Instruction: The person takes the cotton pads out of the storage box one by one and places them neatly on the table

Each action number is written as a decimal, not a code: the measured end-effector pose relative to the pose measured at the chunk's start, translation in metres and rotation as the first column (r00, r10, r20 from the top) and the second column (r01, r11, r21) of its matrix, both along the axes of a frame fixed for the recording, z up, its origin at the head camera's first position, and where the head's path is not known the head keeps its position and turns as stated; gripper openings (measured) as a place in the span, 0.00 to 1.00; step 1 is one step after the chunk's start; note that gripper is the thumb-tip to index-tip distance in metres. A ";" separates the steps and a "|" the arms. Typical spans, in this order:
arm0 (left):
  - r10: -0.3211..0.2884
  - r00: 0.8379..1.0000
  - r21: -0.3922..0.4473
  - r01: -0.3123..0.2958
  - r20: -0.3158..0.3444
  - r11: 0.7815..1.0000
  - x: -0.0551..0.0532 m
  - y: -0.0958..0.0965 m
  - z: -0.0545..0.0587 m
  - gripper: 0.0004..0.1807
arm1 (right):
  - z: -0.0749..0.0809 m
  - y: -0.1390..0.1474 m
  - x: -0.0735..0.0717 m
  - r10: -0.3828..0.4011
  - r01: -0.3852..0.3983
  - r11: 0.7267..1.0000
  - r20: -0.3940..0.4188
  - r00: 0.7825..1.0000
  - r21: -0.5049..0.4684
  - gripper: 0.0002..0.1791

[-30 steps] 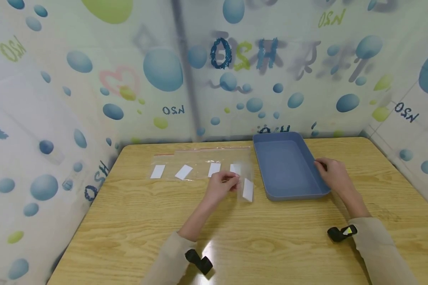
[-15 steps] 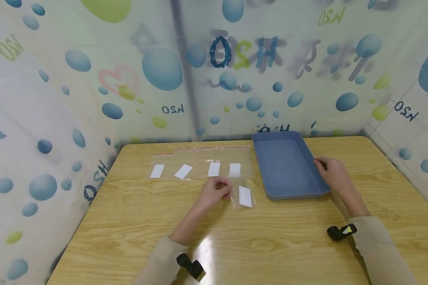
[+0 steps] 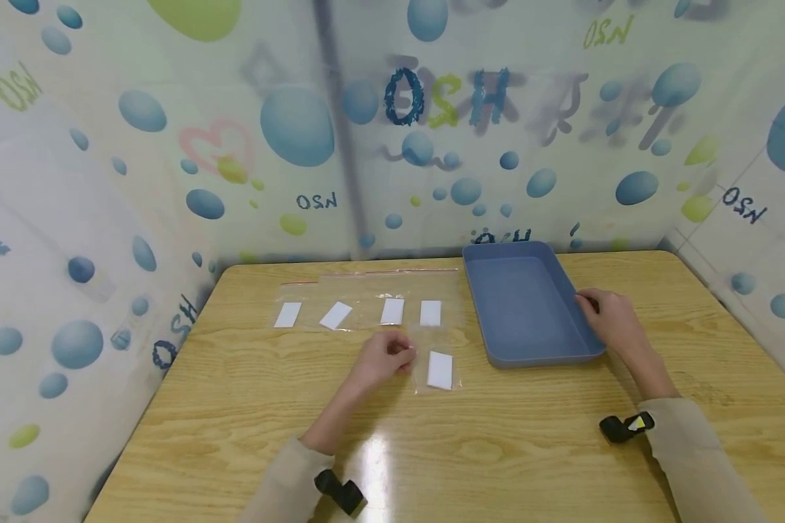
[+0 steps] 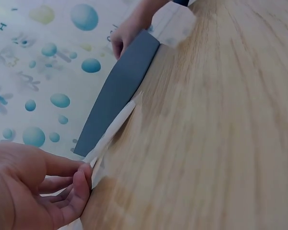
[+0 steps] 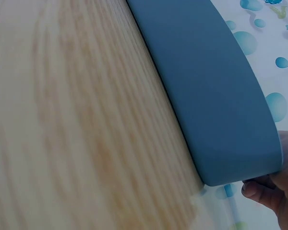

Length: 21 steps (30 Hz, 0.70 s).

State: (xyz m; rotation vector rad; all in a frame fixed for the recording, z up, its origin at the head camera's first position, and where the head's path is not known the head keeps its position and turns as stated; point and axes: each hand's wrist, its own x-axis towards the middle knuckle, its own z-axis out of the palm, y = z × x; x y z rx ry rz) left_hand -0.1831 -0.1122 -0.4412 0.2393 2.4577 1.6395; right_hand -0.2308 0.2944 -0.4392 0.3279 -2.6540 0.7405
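Observation:
My left hand (image 3: 382, 357) pinches the left edge of a clear zip bag (image 3: 421, 379) between thumb and fingers. Inside that bag is a white rectangular piece (image 3: 440, 370), lying low over the wood. The left wrist view shows the bag (image 4: 114, 127) edge-on, stretching from the fingertips toward the tray. At the right, my right hand (image 3: 613, 319) grips the right side wall of a shallow blue tray (image 3: 526, 305), which holds nothing. From the right wrist camera, the thumb (image 5: 259, 192) sits by the tray's near corner; the other fingers are mostly hidden.
Several more clear zip bags (image 3: 363, 287), each with a white piece (image 3: 392, 311), lie in an overlapping row left of the tray. All rest on a wooden table (image 3: 471, 450). A patterned curtain (image 3: 235, 109) stands close behind the table's back edge.
My left hand has moved left and toward the front, drawing the bag away from the row and the tray; the bag now lies flatter. The right hand and tray stay put.

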 end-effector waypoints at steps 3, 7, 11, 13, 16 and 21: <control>-0.008 1.000 -0.019 0.008 0.002 1.000 0.000 -0.001 0.000 0.03 | 0.000 0.000 0.000 0.001 -0.001 1.000 0.002 1.000 -0.001 0.12; -0.011 1.000 -0.041 0.011 0.002 0.999 0.000 -0.001 0.002 0.03 | 0.000 0.000 0.000 -0.002 0.002 1.000 -0.001 1.000 -0.003 0.12; -0.011 1.000 -0.057 0.011 0.001 0.998 0.000 -0.001 0.003 0.03 | 0.000 0.000 0.000 -0.003 0.003 1.000 -0.002 1.000 -0.008 0.12; -0.011 1.000 -0.057 0.011 0.001 0.998 0.001 -0.002 0.003 0.03 | 0.000 0.000 0.000 -0.001 0.001 1.000 0.001 1.000 -0.007 0.12; -0.004 1.000 -0.061 0.004 -0.002 0.998 0.001 -0.002 0.002 0.03 | 0.000 0.000 0.000 0.002 -0.002 1.000 0.005 1.000 -0.004 0.12; 0.008 1.000 -0.097 -0.010 -0.020 0.995 0.002 -0.003 0.003 0.04 | -0.001 0.001 0.000 0.002 -0.001 1.000 0.011 1.000 -0.005 0.12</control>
